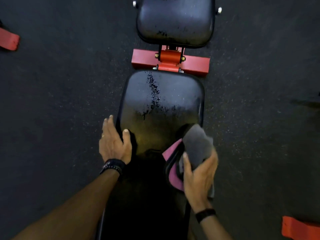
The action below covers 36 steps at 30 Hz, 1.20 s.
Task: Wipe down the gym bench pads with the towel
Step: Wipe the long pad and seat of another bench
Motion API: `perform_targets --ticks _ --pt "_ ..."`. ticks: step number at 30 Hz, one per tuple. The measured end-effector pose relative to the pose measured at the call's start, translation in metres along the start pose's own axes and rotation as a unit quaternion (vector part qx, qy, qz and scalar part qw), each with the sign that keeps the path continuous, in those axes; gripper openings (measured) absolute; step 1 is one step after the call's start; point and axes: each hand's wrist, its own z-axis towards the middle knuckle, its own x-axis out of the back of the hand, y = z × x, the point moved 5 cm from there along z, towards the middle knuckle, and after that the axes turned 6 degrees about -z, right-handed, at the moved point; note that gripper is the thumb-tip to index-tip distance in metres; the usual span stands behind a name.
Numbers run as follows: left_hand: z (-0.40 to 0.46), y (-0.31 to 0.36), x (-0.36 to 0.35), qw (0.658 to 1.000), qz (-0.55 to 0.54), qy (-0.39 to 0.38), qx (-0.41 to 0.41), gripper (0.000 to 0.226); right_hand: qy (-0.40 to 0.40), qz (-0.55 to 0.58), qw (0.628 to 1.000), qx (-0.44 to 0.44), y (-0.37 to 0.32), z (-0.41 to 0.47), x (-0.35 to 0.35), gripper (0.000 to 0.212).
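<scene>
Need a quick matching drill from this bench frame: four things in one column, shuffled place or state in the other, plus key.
Column 1
1. left hand
2. right hand
3. near pad
4. far pad

Column 2
A. grips the grey towel
B. beyond the red crossbar
C. rests on the pad's left edge
D. streak of droplets down its middle

Pairs: 1-C, 2-A, 3-D, 4-B

Dark speckled floor (69, 84) with red frame feet (8, 40) at the edges.
</scene>
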Motion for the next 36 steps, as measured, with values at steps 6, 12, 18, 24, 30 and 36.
perform_targets --ticks 6,12,18,24,30,36 --pt "0.002 -0.002 -0.007 0.998 -0.049 -0.014 -0.024 0.067 0.126 -0.11 0.985 0.029 -0.083 0.153 -0.023 0.066" --pt "0.005 0.001 -0.005 0.997 -0.063 -0.042 -0.029 0.071 0.069 -0.184 0.968 0.153 -0.064 0.042 -0.013 0.045" --pt "0.007 -0.002 -0.008 0.996 -0.061 -0.049 -0.031 0.069 0.085 -0.242 0.962 0.097 -0.11 0.166 -0.033 0.052" --pt "0.008 0.0 -0.007 0.997 -0.058 -0.056 -0.021 0.07 -0.015 -0.255 0.93 0.263 -0.162 0.192 -0.069 0.05" --pt "0.009 0.001 -0.006 0.996 -0.067 -0.062 -0.016 0.07 -0.037 -0.22 0.916 0.332 -0.098 0.156 -0.02 0.043" --pt "0.009 0.003 -0.006 0.996 -0.061 -0.069 -0.016 0.071 0.014 -0.275 0.938 0.21 -0.186 0.195 -0.085 0.05"
